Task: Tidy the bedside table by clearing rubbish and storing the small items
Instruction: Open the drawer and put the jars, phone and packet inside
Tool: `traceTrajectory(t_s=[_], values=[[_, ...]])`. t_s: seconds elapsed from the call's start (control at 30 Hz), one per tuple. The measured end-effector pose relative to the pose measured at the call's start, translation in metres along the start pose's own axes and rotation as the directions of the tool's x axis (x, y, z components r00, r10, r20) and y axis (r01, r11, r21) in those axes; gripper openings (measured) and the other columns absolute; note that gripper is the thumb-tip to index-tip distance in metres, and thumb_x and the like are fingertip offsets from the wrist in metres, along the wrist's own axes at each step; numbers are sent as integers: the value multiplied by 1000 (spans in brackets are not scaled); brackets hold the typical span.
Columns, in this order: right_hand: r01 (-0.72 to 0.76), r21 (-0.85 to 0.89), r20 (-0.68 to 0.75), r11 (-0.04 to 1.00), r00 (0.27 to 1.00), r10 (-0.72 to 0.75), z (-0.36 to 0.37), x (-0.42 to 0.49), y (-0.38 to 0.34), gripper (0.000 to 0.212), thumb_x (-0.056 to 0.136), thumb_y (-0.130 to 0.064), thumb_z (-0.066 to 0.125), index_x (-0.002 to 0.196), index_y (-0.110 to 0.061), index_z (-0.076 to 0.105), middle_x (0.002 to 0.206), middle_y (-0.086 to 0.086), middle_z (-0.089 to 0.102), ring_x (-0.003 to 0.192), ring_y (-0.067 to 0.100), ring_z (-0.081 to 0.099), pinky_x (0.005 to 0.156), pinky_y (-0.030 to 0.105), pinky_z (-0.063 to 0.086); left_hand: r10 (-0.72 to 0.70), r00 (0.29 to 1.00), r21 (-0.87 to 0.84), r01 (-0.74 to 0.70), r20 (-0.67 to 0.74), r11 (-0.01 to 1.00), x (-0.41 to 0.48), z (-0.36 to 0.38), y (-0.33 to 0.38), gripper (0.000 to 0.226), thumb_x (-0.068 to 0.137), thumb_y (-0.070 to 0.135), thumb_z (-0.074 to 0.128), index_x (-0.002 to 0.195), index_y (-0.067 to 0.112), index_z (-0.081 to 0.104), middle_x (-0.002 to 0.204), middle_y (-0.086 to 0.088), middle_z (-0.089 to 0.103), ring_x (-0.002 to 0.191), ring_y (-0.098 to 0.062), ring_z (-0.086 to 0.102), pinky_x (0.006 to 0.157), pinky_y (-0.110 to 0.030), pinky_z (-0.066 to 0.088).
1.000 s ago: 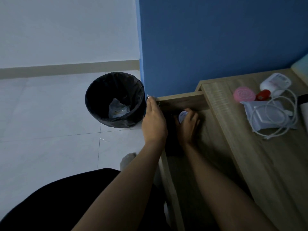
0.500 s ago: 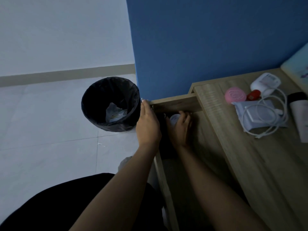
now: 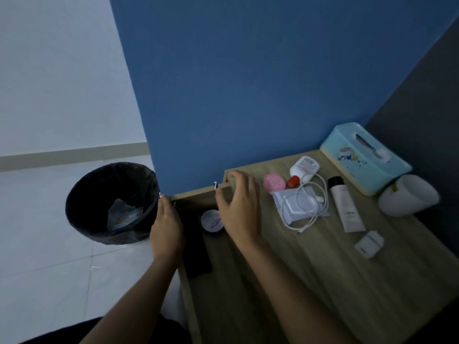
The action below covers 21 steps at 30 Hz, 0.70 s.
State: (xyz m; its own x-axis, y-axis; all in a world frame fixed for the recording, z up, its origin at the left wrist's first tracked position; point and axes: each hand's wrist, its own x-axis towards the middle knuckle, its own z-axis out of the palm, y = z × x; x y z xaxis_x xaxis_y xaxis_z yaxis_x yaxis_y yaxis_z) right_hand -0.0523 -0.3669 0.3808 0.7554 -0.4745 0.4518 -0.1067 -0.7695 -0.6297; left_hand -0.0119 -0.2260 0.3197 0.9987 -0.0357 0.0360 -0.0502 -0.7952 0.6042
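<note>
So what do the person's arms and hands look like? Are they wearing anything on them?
Both forearms are bare, with no sleeves, watch or bracelet showing. The left hand and right hand wear no gloves or visible rings. The nails look long, with pale, shiny tips that catch the light. Dark clothing shows at the bottom edge, near the left arm.

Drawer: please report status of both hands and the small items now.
Left hand on drawer front edge. Right hand open, empty, above it. Round jar inside drawer. Pink compact, cable not yet stored.

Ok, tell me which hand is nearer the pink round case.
Right. The right hand hovers just left of the pink round case; the left hand grips the drawer front, farther left.
</note>
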Motion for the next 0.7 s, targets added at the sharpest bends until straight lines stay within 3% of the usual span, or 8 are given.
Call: traceTrajectory(t_s=[0.1, 0.2, 0.4, 0.57, 0.7], values=[[7, -127, -54, 992, 998, -14, -26, 33, 17, 45, 83, -32, 65, 122, -12, 54, 122, 8, 58, 115, 26, 52, 97, 29, 33, -6, 1000, -3, 6, 4, 1000, -1, -2, 5, 46, 99, 9, 30, 145, 4, 27, 156, -13, 30, 119, -43, 54, 82, -49, 49], [-61, -251, -17, 966, 998, 58, -38, 50, 43, 56, 82, -34, 67, 130, -12, 49, 129, 13, 55, 122, 30, 48, 102, 42, 38, -20, 1000, 3, 20, 3, 1000, -1, -2, 5, 48, 99, 8, 31, 146, 4, 25, 155, -13, 31, 116, -44, 55, 81, -49, 49], [-158, -484, 89, 861, 969, 229, -33, 53, 88, 67, 80, -45, 62, 137, -17, 39, 137, 12, 51, 130, 35, 38, 108, 54, 26, -6, 1000, 1, 6, -10, 1000, 0, 1, 1, 48, 98, 6, 29, 145, 4, 25, 152, -15, 34, 110, -45, 57, 75, -47, 49], [-189, -521, 86, 832, 959, 271, -24, 47, 96, 57, 86, -36, 60, 138, -20, 40, 137, 14, 53, 138, 35, 29, 111, 60, 17, -4, 1000, 6, 5, -14, 1000, 0, 0, 1, 50, 99, 8, 28, 148, 5, 21, 153, -15, 34, 111, -44, 57, 76, -47, 50], [-149, -501, 53, 852, 978, 202, -27, 47, 87, 57, 85, -36, 62, 136, -19, 43, 131, 13, 57, 133, 33, 37, 112, 57, 17, -4, 1000, 4, 4, -21, 1000, 0, 1, -1, 48, 99, 9, 27, 147, 6, 22, 151, -15, 37, 111, -42, 58, 77, -47, 51]])
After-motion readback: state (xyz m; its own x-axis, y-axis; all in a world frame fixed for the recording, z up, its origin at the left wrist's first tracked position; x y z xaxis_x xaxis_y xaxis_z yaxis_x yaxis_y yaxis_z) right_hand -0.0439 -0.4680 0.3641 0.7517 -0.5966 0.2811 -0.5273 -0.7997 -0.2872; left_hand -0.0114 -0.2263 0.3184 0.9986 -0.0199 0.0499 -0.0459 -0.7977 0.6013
